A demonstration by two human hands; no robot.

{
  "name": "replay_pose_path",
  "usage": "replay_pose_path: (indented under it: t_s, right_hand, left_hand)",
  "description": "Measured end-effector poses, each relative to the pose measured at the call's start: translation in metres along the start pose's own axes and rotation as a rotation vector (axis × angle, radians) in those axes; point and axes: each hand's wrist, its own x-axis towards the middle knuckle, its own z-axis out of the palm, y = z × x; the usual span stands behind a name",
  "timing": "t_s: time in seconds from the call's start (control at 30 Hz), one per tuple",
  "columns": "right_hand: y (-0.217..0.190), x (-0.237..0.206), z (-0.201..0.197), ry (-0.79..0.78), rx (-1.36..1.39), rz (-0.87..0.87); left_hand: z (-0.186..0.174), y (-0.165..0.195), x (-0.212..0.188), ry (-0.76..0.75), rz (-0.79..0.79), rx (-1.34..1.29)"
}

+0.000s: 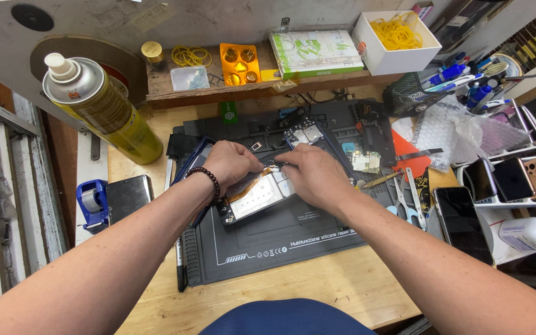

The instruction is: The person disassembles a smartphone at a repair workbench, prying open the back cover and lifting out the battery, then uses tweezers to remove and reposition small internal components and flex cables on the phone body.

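- Left hand, beaded bracelet at wrist, fingers curled, pressing on opened phone.
- Right hand pinching thin tweezers over phone.
- Phone flat on dark repair mat, mid-bench.
- Spray can far left.

A pale wooden workbench carries a dark silicone repair mat at its middle. To the mat's left lie a black marker, a dark flat case and a tilted yellow spray can. At the back stands a low wooden shelf.
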Motion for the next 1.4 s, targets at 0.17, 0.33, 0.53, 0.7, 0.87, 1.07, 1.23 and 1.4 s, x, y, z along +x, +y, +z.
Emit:
replay_pose_path:
  t_s: [0.17, 0.33, 0.53, 0.7, 0.87, 1.07, 1.23, 1.4]
  right_hand:
    - [0.003, -0.001, 0.002, 0.051, 0.019, -0.017]
    - [0.004, -0.001, 0.004, 0.073, 0.006, -0.060]
    - [0.002, -0.003, 0.005, 0.099, -0.027, -0.096]
    - [0.002, -0.005, 0.008, 0.105, -0.062, -0.110]
    - [0.003, -0.006, 0.013, 0.161, -0.163, -0.170]
    - [0.005, -0.010, 0.015, 0.197, -0.197, -0.231]
    - [0.005, -0.011, 0.015, 0.195, -0.202, -0.238]
    - [0.005, -0.012, 0.015, 0.188, -0.211, -0.233]
  left_hand:
    - [0.002, -0.002, 0.003, 0.017, -0.013, 0.002]
    - [0.001, 0.000, 0.003, 0.000, -0.033, -0.017]
    - [-0.002, 0.004, -0.003, -0.012, -0.044, -0.027]
    - [0.000, 0.008, -0.005, 0.007, -0.055, 0.024]
    - [-0.001, 0.005, -0.003, 0.007, -0.040, 0.025]
    - [-0.008, 0.001, -0.001, -0.080, -0.033, -0.031]
    - [-0.008, 0.003, -0.003, -0.070, -0.040, -0.017]
    - [-0.006, 0.006, -0.005, -0.057, -0.029, -0.055]
